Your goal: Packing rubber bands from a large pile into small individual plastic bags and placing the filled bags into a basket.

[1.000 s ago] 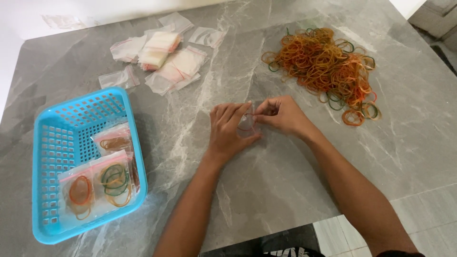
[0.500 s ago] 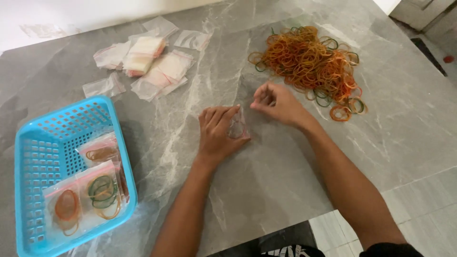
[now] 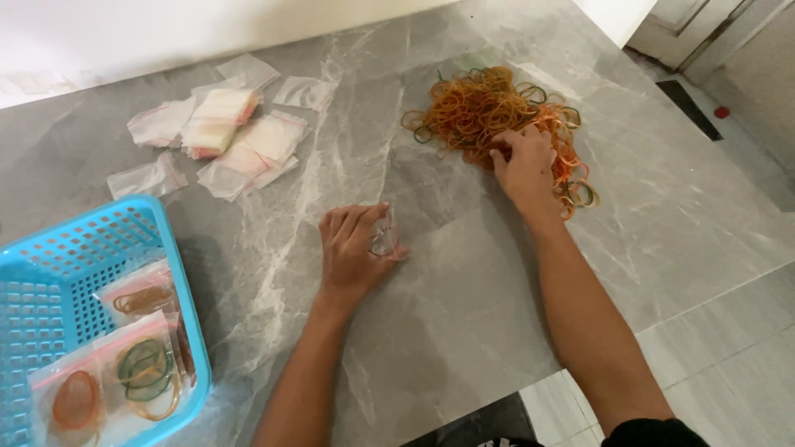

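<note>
My left hand (image 3: 352, 248) lies flat on the grey marble desk (image 3: 464, 331), fingers pinning a small clear zip bag (image 3: 386, 242) against the surface. The grip here is a press rather than a clench: the bag sits under the fingertips, and I cannot tell whether its mouth is open. My right hand (image 3: 523, 161) rests in the near edge of the rubber band pile (image 3: 489, 112), fingers curled down into the bands. Whether this grip has closed on any band I cannot tell; the fingertips are buried in the tangle.

Hazards from this position:
- The bands are interlocked. Lifting one may drag several along and scatter them across the desk.
- The clear zip bag is held only by light pressure. A shift of my left hand may let it slide or fold shut.
- Loose bands at the right fringe of the pile lie toward the desk edge and could be swept off.

Other items: a blue plastic basket (image 3: 166, 240) stands at the left, holding filled bags of bands (image 3: 124, 364). A stack of empty bags (image 3: 224, 132) lies at the far left of the desk, well apart from both hands.

Limits of view: the basket is cut off by the left frame edge. The held bag is nearly transparent and partly covered by fingers, so its contents are hard to make out.
</note>
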